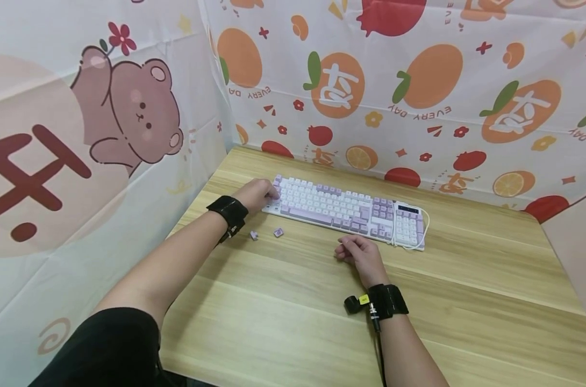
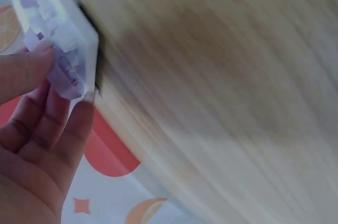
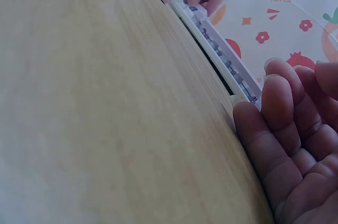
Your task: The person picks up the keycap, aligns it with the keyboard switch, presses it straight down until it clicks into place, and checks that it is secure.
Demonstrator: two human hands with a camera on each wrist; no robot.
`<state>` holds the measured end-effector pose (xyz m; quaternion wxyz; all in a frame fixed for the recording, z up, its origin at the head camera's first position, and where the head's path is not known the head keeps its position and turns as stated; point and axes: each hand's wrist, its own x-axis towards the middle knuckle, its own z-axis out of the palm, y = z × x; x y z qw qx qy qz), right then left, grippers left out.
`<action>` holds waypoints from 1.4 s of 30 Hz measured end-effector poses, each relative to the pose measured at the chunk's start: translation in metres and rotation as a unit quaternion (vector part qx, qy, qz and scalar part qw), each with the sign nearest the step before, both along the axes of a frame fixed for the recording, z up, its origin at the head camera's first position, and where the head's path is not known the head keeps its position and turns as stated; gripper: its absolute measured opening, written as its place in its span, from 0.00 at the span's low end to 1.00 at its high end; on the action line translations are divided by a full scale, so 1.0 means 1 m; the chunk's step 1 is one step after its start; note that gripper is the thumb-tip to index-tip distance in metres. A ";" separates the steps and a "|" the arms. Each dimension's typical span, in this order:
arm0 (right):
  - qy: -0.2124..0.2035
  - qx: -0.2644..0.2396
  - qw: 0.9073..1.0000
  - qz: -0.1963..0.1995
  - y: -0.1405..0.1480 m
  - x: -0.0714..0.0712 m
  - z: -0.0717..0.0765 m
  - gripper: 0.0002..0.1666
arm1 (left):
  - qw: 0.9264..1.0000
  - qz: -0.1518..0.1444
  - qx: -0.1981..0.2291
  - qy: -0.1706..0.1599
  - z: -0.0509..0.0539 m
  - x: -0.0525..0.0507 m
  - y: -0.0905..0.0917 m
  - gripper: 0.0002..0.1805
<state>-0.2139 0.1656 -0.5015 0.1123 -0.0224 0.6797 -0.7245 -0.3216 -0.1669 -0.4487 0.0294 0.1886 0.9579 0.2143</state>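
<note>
A white and lilac keyboard [image 1: 322, 207] lies across the table. My left hand [image 1: 257, 194] is at its left end, and in the left wrist view the thumb and fingers pinch a lilac keycap [image 2: 34, 39] there. The index fingertip reaches the keyboard's corner. Two loose purple keycaps, one nearer the left wrist [image 1: 254, 235] and one farther right [image 1: 278, 232], lie on the wood in front of the keyboard. My right hand [image 1: 363, 258] rests on the table by the keyboard's front edge, fingers loosely curled with nothing in them.
A white cable [image 1: 427, 220] is looped around the keyboard's number pad. Printed cloth [image 1: 341, 80] hangs behind the wooden table [image 1: 293, 301] and along its left side. A black cord [image 1: 381, 349] runs from the right wrist strap.
</note>
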 end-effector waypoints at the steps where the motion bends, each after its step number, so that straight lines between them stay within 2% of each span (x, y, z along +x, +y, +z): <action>1: 0.001 0.000 1.000 0.001 0.000 0.000 0.000 0.20 | 1.000 0.001 -0.005 0.006 0.000 0.000 0.001 0.12; 8: 0.007 0.001 1.000 -0.004 0.001 -0.001 0.002 0.19 | 0.995 -0.022 -0.080 0.059 0.006 0.000 0.008 0.10; 10: 0.004 0.002 1.000 -0.006 0.001 0.000 0.001 0.19 | 0.995 -0.022 -0.080 0.053 0.007 -0.001 0.008 0.10; 15: -0.016 0.015 1.000 0.001 -0.001 0.002 -0.003 0.20 | 0.997 -0.016 -0.074 0.010 0.003 0.003 0.006 0.10; 18: -0.016 0.020 1.000 -0.001 -0.001 0.002 -0.005 0.20 | 0.997 -0.024 -0.069 0.008 0.002 0.005 0.006 0.10; 23: -0.003 0.020 1.000 0.000 -0.001 0.001 -0.003 0.21 | 0.997 -0.018 -0.072 0.034 0.006 0.006 0.006 0.11; 28: 0.000 0.022 1.000 -0.007 -0.001 0.000 -0.002 0.19 | 0.992 -0.044 -0.097 0.072 0.008 0.004 0.009 0.09; 31: -0.001 0.023 1.000 -0.006 -0.001 0.000 -0.003 0.19 | 0.989 -0.046 -0.107 0.089 0.007 0.006 0.009 0.09; 35: -0.002 0.021 1.000 -0.001 -0.001 0.000 -0.003 0.20 | 0.990 -0.040 -0.106 0.085 0.009 0.009 0.007 0.10; 42: -0.004 0.024 1.000 0.000 0.001 0.001 0.001 0.20 | 0.994 -0.034 -0.087 0.049 0.007 0.011 0.004 0.14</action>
